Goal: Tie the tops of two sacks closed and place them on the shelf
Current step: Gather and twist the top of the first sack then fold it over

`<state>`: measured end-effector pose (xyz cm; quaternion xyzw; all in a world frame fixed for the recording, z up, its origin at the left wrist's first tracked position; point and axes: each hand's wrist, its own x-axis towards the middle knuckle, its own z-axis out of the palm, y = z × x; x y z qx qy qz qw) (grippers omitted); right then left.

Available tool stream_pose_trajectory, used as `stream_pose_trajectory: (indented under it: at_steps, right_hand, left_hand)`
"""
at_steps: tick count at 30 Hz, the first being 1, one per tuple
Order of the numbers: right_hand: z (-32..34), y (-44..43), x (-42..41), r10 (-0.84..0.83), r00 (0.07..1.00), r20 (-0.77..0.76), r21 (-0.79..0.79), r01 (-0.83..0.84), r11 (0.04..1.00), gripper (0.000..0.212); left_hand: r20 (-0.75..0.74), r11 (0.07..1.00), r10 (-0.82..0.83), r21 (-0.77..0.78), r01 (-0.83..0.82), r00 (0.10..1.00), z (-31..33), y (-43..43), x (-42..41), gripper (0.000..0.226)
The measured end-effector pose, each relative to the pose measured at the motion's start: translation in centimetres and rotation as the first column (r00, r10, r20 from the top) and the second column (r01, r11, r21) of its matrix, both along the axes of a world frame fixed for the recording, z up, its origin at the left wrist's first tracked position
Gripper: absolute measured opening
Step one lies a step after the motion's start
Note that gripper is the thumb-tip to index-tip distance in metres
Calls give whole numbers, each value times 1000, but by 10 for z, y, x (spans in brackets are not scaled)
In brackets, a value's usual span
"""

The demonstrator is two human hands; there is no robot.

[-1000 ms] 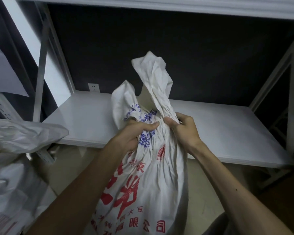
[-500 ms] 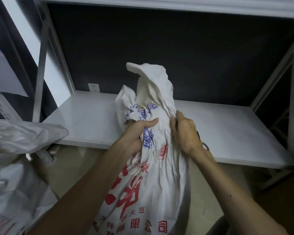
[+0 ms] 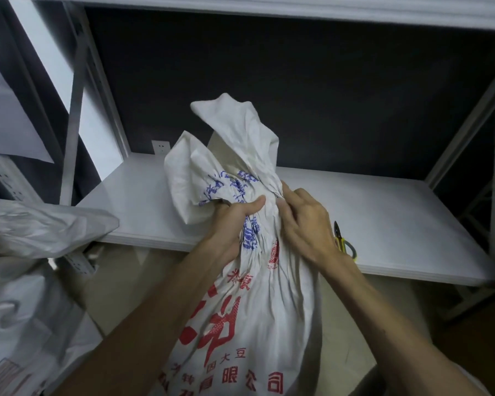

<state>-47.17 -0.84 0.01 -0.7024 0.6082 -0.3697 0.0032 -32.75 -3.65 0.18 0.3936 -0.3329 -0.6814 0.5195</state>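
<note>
A white woven sack (image 3: 257, 318) with red and blue print stands upright in front of me, its top gathered into a bunched neck. My left hand (image 3: 235, 221) grips that neck from the left, thumb across the folds. My right hand (image 3: 303, 221) pinches the gathered cloth from the right, fingers curled into the folds. The loose top of the sack flares up above both hands. A second white sack (image 3: 26, 275) lies at the left edge, partly cut off. The white shelf (image 3: 383, 212) runs behind the sack.
A yellow-handled cutter (image 3: 344, 243) lies on the shelf just behind my right wrist. Grey metal uprights (image 3: 77, 90) frame the shelf on both sides, with another shelf board overhead. A wall socket (image 3: 160, 146) sits at the back left.
The loose top of the sack has dropped and spread wider. My right hand has shifted its hold on the gathered neck, and the cutter behind my wrist has come into view.
</note>
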Motion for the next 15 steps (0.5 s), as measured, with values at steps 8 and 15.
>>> stream_pose_trajectory:
  at_steps: [8,15]
  right_hand:
    - [23,-5,-7,-146,375,916,261,-277,925,20]
    - [16,-7,-16,-46,569,821,353,-443,824,26]
  left_hand:
    - [31,999,-17,-46,19,999,5,0,2,68]
    - [90,995,-77,-61,82,993,10,4,6,49]
